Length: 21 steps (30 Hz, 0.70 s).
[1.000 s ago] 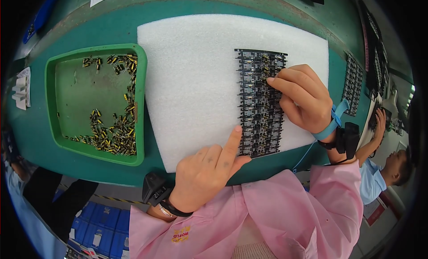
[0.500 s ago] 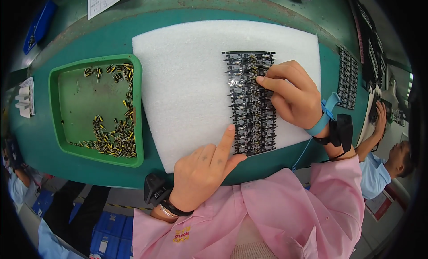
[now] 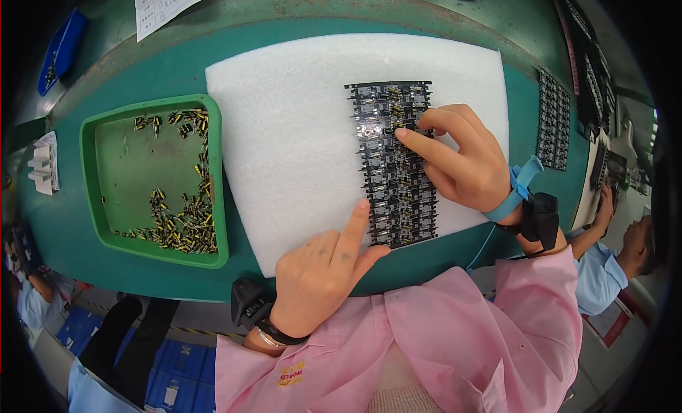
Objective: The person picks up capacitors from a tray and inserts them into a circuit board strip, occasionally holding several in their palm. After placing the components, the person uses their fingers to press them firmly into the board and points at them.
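A black panel of small circuit boards [image 3: 376,157], crowded with components, lies on a white foam sheet [image 3: 284,143]. My right hand [image 3: 465,157] reaches over its right side, index fingertip pressing on a component in the upper middle. Its other fingers are apart from that one, and I see nothing held. My left hand [image 3: 320,260] rests at the lower left of the panel, index finger stretched to its edge and thumb at its lower corner; the remaining fingers are curled. A green tray [image 3: 89,178] to the left holds many small black-and-yellow capacitors [image 3: 181,228] with wire leads.
Another black board panel [image 3: 553,118] lies to the right on the green table mat [image 3: 270,40]. At the far left are a blue bin [image 3: 62,51] and a white slotted block [image 3: 42,168]. A paper sheet [image 3: 167,8] lies at the back. A co-worker [image 3: 604,260] sits at right.
My right index fingertip has shifted slightly left and down on the panel, and its fingers have spread apart. The left hand stays at the panel's edge. The view has shifted slightly.
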### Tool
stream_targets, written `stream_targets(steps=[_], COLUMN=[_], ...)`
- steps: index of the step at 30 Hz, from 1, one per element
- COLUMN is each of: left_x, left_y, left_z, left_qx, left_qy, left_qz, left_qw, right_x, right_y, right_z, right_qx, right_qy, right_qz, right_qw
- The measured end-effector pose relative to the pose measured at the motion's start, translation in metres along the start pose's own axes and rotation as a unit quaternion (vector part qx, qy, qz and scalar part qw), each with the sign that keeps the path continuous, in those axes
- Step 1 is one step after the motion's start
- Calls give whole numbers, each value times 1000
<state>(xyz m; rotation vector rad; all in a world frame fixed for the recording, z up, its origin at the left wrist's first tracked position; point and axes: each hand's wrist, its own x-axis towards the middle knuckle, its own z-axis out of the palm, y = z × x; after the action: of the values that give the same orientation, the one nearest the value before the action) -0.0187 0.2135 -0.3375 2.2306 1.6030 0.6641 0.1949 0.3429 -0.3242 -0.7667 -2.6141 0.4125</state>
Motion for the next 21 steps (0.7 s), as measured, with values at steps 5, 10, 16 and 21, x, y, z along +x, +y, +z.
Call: stream_targets(steps=[5,10,16,21], left_x=[2,-7,-18,-40], left_y=[0,39,93,105], left_z=[-1,-31,-62,-54], left_qx=[-10,-20,-11,-16], left_qy=[9,21,20,37], left_qz=[-3,-16,-5,-21], left_qw=[1000,999,1000,999], right_x=[0,-11,-34,-50], right_y=[-1,-28,-82,-146], right_z=[5,-37,-121,-175], right_qx=[-17,35,145,437], right_qy=[15,36,124,169], right_qz=[-6,10,96,-112], right_qw=[1000,999,977,876])
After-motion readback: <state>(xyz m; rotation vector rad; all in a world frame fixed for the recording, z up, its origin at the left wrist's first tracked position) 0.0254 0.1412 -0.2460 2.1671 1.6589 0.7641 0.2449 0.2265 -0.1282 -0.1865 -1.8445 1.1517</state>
